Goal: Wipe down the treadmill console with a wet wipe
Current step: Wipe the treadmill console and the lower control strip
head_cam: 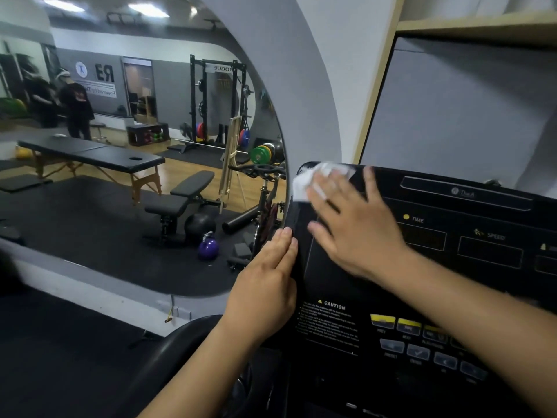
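Note:
The black treadmill console fills the lower right, with TIME and SPEED displays, a CAUTION label and rows of buttons. A white wet wipe lies on the console's top left corner, pressed flat under the spread fingers of my right hand. My left hand rests flat against the console's left edge, its fingers together and pointing up, its thumb hidden behind the edge.
A large curved mirror on the left shows the gym: a massage table, a weight bench, a squat rack, weight plates, a purple kettlebell and two people far back. A grey wall panel stands behind the console. A black handlebar curves below my left arm.

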A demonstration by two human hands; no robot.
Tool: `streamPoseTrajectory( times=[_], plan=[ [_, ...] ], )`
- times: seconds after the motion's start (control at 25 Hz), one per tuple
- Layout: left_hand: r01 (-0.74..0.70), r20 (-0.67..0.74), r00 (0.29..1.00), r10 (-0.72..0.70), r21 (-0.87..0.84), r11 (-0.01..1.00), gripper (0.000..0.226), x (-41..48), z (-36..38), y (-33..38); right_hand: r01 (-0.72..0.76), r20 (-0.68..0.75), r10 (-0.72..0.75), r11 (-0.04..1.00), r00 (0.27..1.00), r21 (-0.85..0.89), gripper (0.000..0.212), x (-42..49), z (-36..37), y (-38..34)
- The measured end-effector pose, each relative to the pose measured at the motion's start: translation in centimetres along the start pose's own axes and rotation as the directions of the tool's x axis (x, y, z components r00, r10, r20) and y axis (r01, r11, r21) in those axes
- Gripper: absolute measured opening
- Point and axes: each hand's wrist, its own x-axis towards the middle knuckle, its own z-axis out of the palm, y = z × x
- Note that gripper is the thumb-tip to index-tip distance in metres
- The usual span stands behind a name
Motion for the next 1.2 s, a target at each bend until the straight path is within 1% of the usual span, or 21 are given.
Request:
streamPoseTrajectory(
  times=[0.08,0.12,0.16,0.2,0.24,0.32,0.36,0.4,0.48,0.52,0.56,0.6,0.64,0.72,0.76,0.84,0.92,1.0,1.04,1.12,1.2],
  plan=[
    [0.002,0.020,1.000,-0.002,-0.014,1.000,0.061,0.0,-0.1,0.0,0.179,0.026,-0.180,0.983,0.983,0.029,0.064,-3.7,0.8,-2.5],
    [-0.001,0.028,1.000,0.002,-0.012,1.000,0.061,0.0,-0.2,-0.1,0.232,0.038,-0.233,0.972,0.972,0.026,0.063,-4.6,1.0,-2.5],
    [-0.002,0.026,1.000,0.002,-0.006,1.000,0.062,-0.1,-0.3,0.0,0.253,0.048,-0.252,0.968,0.966,-0.005,0.062,-4.3,0.9,-1.6],
    [0.002,0.022,1.000,-0.002,-0.001,1.000,0.062,-0.1,-0.3,0.0,0.216,0.053,-0.214,0.975,0.975,-0.050,0.062,-3.0,0.4,-0.5],
    [0.010,0.021,1.000,-0.010,0.001,1.000,0.062,0.0,-0.4,0.1,0.132,0.048,-0.128,0.989,0.991,-0.071,0.063,-1.2,-0.2,0.7],
    [0.020,0.024,1.000,-0.020,0.016,1.000,0.061,0.3,-0.5,0.5,-0.024,0.005,0.025,0.999,1.000,-0.048,0.064,1.8,-1.1,2.2],
    [0.019,0.028,0.999,-0.020,0.027,0.999,0.060,0.3,-0.6,0.7,-0.044,-0.006,0.044,0.999,0.999,-0.018,0.064,2.1,-1.2,1.9],
    [0.014,0.032,0.999,-0.015,0.029,0.999,0.060,0.3,-0.7,0.9,-0.010,0.001,0.010,1.000,1.000,0.007,0.065,1.5,-1.0,1.1],
    [0.000,0.014,1.000,0.000,0.010,1.000,0.058,0.2,-0.9,0.8,0.152,0.033,-0.152,0.988,0.988,0.026,0.063,-1.9,0.0,-1.6],
    [-0.004,-0.010,1.000,0.004,-0.005,1.000,0.055,0.1,-1.1,0.6,0.220,0.055,-0.222,0.974,0.973,0.045,0.062,-3.8,0.2,-2.6],
    [-0.009,-0.049,0.999,0.008,-0.014,1.000,0.051,0.0,-1.3,0.5,0.248,0.071,-0.251,0.968,0.965,0.042,0.061,-4.7,0.4,-2.5],
    [-0.012,-0.090,0.996,0.011,-0.012,1.000,0.048,0.0,-1.5,0.5,0.240,0.089,-0.241,0.971,0.967,0.023,0.060,-4.4,0.4,-1.7],
    [-0.013,-0.110,0.994,0.013,0.004,1.000,0.046,0.1,-1.7,0.7,0.180,0.085,-0.179,0.984,0.980,-0.003,0.061,-3.3,-0.1,-0.6],
    [-0.037,-0.068,0.997,0.041,0.063,0.997,0.051,0.7,-1.5,1.4,0.019,0.038,-0.019,1.000,0.999,-0.023,0.062,-0.4,-0.9,1.8],
    [-0.052,-0.035,0.998,0.055,0.081,0.995,0.054,0.9,-1.1,1.9,-0.024,0.027,0.024,1.000,0.999,-0.016,0.062,0.2,-1.1,2.4],
    [-0.042,-0.002,0.999,0.042,0.093,0.995,0.056,0.8,-0.4,2.8,-0.013,0.034,0.012,1.000,0.999,0.026,0.063,-1.1,-0.7,1.9],
    [-0.020,0.001,1.000,0.020,0.118,0.993,0.056,0.8,0.0,3.1,0.075,0.046,-0.077,0.996,0.996,0.051,0.063,-4.5,0.1,-0.1],
    [-0.021,-0.007,1.000,0.022,0.154,0.988,0.055,0.7,0.2,3.4,0.147,0.073,-0.150,0.988,0.986,0.047,0.061,-6.3,0.5,-0.1],
    [-0.020,-0.010,1.000,0.022,0.160,0.987,0.055,0.8,0.3,3.5,0.145,0.076,-0.147,0.989,0.986,0.023,0.060,-5.9,0.4,0.8],
    [-0.012,-0.015,1.000,0.015,0.171,0.985,0.051,1.0,0.4,3.6,0.050,0.054,-0.049,0.999,0.997,-0.019,0.060,-3.9,-0.2,2.8],
    [-0.002,-0.021,1.000,0.006,0.187,0.982,0.047,1.1,0.4,3.6,-0.042,0.012,0.042,0.999,0.999,-0.016,0.060,-2.5,-0.4,3.9]
  ],
)
